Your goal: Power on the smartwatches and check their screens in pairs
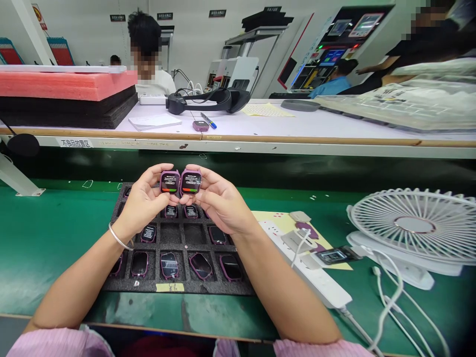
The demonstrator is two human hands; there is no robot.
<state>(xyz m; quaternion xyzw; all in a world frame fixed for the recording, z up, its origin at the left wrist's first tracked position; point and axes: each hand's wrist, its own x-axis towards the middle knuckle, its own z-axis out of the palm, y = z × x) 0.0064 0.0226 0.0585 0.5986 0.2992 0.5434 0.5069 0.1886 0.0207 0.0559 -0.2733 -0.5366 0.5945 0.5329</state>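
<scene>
Hands meet above a black foam tray [215, 286]: left hand [143, 202] fingers pinch the left smartwatch [170, 182], right hand [220, 202] fingers pinch the right smartwatch [191, 181], lit screens side by side, nearly touching.

"不良品放置区" on shelf label [76, 143]

Pink sleeves [59, 342] pushed up; silver bangle [119, 239] on left wrist.
</scene>
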